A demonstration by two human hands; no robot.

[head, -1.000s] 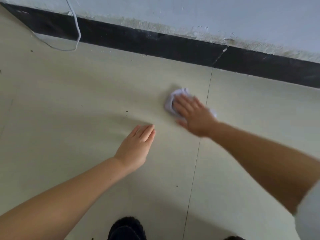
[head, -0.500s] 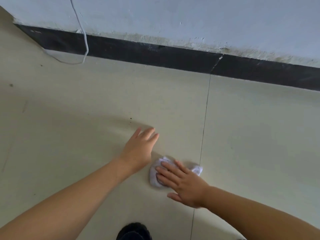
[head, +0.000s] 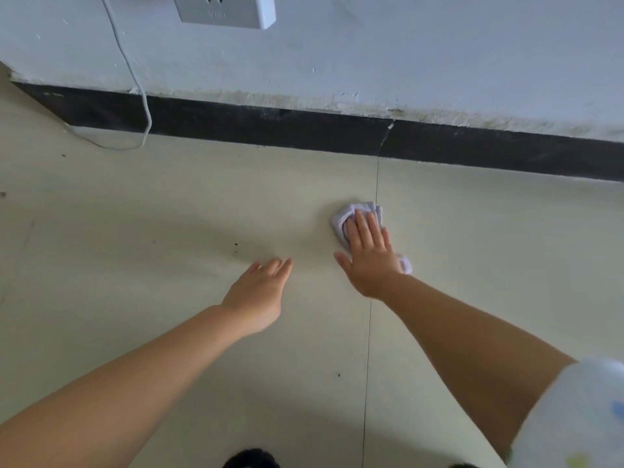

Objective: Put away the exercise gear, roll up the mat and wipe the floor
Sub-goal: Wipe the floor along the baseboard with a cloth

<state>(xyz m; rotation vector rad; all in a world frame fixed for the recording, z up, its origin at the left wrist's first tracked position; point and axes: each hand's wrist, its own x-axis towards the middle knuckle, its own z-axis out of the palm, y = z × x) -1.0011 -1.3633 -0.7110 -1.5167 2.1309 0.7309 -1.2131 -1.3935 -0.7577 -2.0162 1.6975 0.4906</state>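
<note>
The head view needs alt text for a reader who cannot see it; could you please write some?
A person's right hand presses a pale crumpled cloth flat against a cream tiled floor, while the left hand rests open on the floor beside it. Beyond runs a black skirting board under a white wall with a socket and a trailing white cable.

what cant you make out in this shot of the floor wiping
Head view only:
- cloth: mostly hidden under the right hand.
- wall socket: top cut off by the frame edge.
- white cable: both ends leave the frame.
- floor specks: too small to identify.
</note>
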